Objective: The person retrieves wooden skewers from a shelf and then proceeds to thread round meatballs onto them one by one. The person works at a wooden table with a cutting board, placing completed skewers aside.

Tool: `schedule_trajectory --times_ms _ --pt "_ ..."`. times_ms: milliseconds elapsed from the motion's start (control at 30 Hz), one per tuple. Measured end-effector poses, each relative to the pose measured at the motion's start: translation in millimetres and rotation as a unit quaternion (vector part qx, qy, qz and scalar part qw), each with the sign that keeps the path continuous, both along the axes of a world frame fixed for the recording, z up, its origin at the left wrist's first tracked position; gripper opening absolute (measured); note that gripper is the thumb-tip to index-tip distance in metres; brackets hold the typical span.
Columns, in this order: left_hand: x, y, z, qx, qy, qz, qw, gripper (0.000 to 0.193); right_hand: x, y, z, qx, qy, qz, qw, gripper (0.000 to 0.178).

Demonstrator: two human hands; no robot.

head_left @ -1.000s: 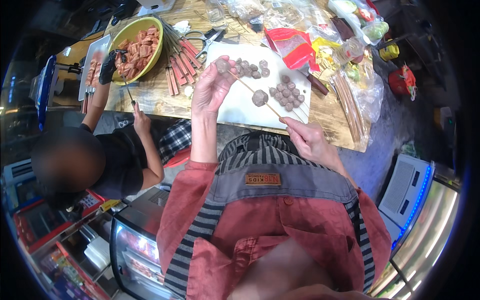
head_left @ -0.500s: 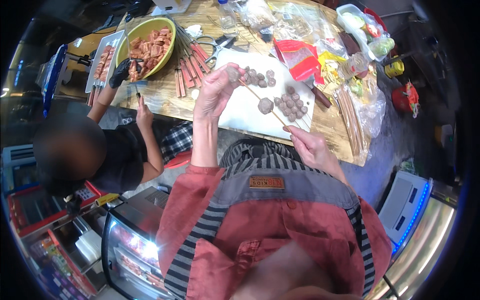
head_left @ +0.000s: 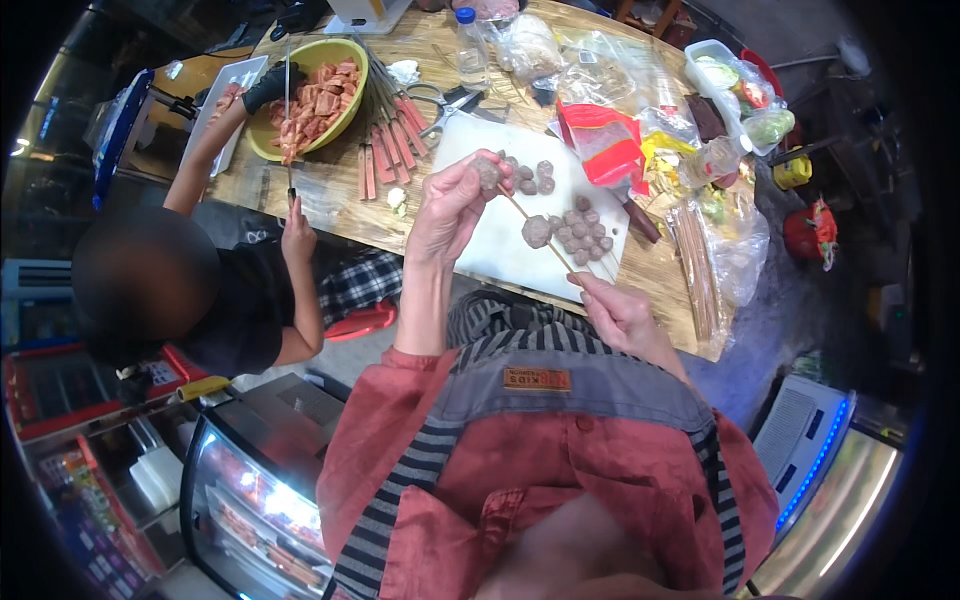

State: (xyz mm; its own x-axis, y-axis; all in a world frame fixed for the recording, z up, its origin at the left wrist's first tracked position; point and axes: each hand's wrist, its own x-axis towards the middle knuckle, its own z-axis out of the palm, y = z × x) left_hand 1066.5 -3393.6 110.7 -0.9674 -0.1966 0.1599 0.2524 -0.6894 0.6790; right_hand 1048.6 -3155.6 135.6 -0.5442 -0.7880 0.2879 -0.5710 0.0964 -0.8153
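My right hand [head_left: 622,308] grips the lower end of a thin wooden skewer [head_left: 558,258] between thumb and fingers. A grey-brown meatball [head_left: 536,231] is threaded partway along it. At the skewer's far end, the fingers of my left hand [head_left: 447,205] are closed round a second meatball [head_left: 488,174]; whether the tip has pierced it cannot be seen. Both hands are above a white cutting board [head_left: 500,250]. On the board lie a cluster of meatballs [head_left: 583,230] at the right and a smaller group [head_left: 545,178] behind my left fingers.
To the left, a co-worker's black-gloved hand [head_left: 268,88] is beside a yellow bowl [head_left: 357,110] of meat chunks; the other hand holds a long skewer [head_left: 289,130]. Red-handled skewers [head_left: 392,140], scissors [head_left: 432,98], a red bag [head_left: 603,150] and bundled wooden skewers [head_left: 692,265] surround the board.
The co-worker's gloved hand has moved away from the meat on the long skewer, up toward the bowl's far left. My hands keep the same hold; the whole view has shifted slightly.
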Motion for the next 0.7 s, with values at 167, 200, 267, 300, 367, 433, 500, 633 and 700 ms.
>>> schedule_trajectory --times_ms 167,200,267,300,367,433,500,633,700 --pt "-5 14 -1 -0.010 -0.009 0.003 1.000 0.031 0 9 3 0.009 -0.002 -0.020 1.000 0.027" --pt "-4 16 -2 -0.008 -0.011 0.003 1.000 0.031 0 11 4 0.024 -0.010 -0.021 0.999 0.027" --pt "-4 22 -1 -0.004 -0.008 0.007 1.000 0.031 -1 13 2 0.001 0.010 -0.022 1.000 0.027" --pt "-6 24 -2 -0.007 -0.012 0.006 1.000 0.032 -2 14 3 0.001 0.008 -0.021 1.000 0.026" --pt "-6 29 -4 -0.006 -0.025 0.005 1.000 0.032 -1 17 1 -0.005 -0.004 -0.017 1.000 0.026" --pt "-5 34 -7 -0.004 -0.035 0.004 0.999 0.032 -3 18 -2 -0.019 -0.016 -0.016 1.000 0.025" --pt "-4 39 -9 -0.001 -0.042 0.003 0.999 0.031 -4 19 -2 -0.013 -0.015 -0.030 0.999 0.025" --pt "-6 44 -9 0.003 -0.039 -0.004 0.999 0.034 -8 14 3 0.010 -0.012 -0.039 0.999 0.024" --pt "-9 46 -3 0.024 -0.037 -0.001 0.999 0.037 -9 11 3 0.010 -0.009 -0.043 0.999 0.024"
